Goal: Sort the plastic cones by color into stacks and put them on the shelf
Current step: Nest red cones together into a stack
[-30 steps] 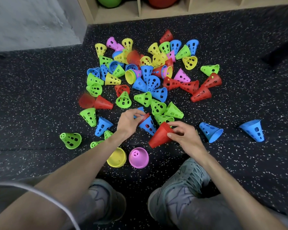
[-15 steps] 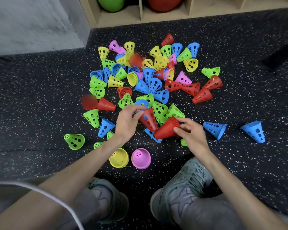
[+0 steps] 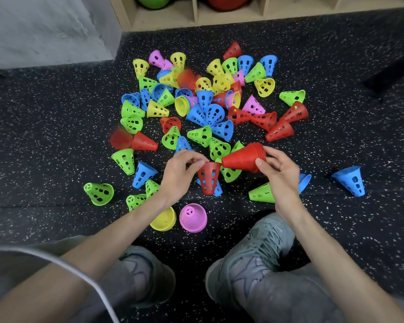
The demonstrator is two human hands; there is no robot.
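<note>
Half a second earlier the left hand (image 3: 177, 173) had held the single red cone (image 3: 209, 178) tilted against the pile; it had since turned the cone so the wide mouth faced up and the narrow tip hung toward the floor (image 3: 44, 136), and the right hand (image 3: 280, 173) had lifted the red stack (image 3: 243, 158) a little higher. The left grip pinched the cone's rim between thumb and fingertips. The right grip was curled round the wide end of the red stack, which lay nearly level with its tip pointing left, just touching the held cone's rim. Both sat above the near edge of the loose cones (image 3: 205, 106), a mixed heap of green, blue, yellow, pink and red spread over the speckled black floor. A green cone (image 3: 262, 193) lay on its side below the right wrist, a blue cone (image 3: 350, 180) well apart to the right, and a pink cone (image 3: 193, 217) and a yellow cone (image 3: 165, 220) stood close by the person's grey shoes (image 3: 254, 252). The wooden shelf (image 3: 196, 19) ran along the far edge, with a green ball (image 3: 153, 1) and a red ball (image 3: 228, 2) in its compartments.
</note>
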